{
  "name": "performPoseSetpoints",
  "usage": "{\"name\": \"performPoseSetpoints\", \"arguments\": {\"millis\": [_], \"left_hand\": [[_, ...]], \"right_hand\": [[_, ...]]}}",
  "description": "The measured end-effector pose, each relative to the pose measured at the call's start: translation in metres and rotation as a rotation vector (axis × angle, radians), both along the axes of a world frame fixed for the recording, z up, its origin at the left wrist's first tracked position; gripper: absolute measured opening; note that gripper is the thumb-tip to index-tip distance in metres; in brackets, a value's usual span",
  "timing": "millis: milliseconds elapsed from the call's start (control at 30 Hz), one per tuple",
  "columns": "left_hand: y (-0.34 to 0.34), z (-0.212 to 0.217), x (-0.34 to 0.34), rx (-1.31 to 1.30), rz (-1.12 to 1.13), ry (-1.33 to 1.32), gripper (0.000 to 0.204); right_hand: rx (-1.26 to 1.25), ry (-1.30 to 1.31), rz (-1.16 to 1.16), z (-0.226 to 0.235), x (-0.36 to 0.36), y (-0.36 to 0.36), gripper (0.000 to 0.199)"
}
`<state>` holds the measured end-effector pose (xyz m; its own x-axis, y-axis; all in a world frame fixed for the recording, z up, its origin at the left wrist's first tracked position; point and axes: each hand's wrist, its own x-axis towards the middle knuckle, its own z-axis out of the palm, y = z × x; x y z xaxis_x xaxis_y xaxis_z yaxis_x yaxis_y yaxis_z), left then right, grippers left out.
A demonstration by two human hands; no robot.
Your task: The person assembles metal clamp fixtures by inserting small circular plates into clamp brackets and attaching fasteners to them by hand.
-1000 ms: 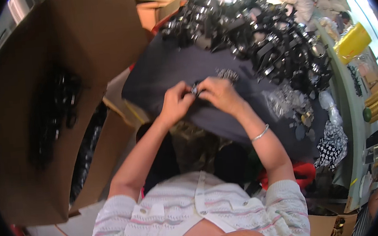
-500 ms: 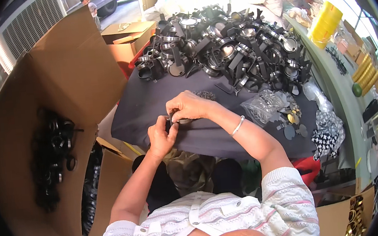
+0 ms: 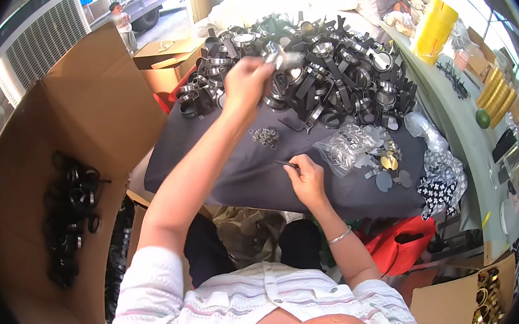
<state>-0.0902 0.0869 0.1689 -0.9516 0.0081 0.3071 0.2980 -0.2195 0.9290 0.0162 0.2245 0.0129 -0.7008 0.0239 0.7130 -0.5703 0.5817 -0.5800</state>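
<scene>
A large heap of watches with round silver cases and black bands [image 3: 333, 83] covers the back of the dark cloth-covered table [image 3: 209, 154]. My left hand [image 3: 246, 83] reaches over the heap's front left, its fingers pinched on a silvery watch-like piece [image 3: 287, 59] that is smeared by motion. Nearer to me, above the front of the cloth, my right hand [image 3: 308, 181] holds a thin dark tool [image 3: 286, 164] between thumb and fingers, its tip pointing left. Between the hands lies a little pile of small metal parts [image 3: 265, 138].
Right of my right hand are a clear bag of small metal pins [image 3: 349, 147] and loose round discs [image 3: 384, 181]. An open cardboard box [image 3: 18, 185] with black bands stands left. A side bench [image 3: 428, 92] with yellow rolls runs along the right. Gold-coloured pieces fill a box [image 3: 488, 302] at lower right.
My hands were together over a piece at the table's front. Now the left has swung far forward to the heap, and the right has drawn back to the right with the tool.
</scene>
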Motion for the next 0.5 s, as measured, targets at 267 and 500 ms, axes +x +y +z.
{"name": "performPoseSetpoints", "arguments": {"millis": [267, 500], "left_hand": [[0.062, 0.043, -0.084, -0.696, 0.255, 0.291, 0.067], [-0.052, -0.071, 0.048, -0.602, 0.28, 0.685, 0.036]], "right_hand": [[0.116, -0.037, 0.09, 0.0, 0.005, -0.012, 0.018], [0.138, -0.062, 0.036, -0.016, 0.009, 0.011, 0.012]]}}
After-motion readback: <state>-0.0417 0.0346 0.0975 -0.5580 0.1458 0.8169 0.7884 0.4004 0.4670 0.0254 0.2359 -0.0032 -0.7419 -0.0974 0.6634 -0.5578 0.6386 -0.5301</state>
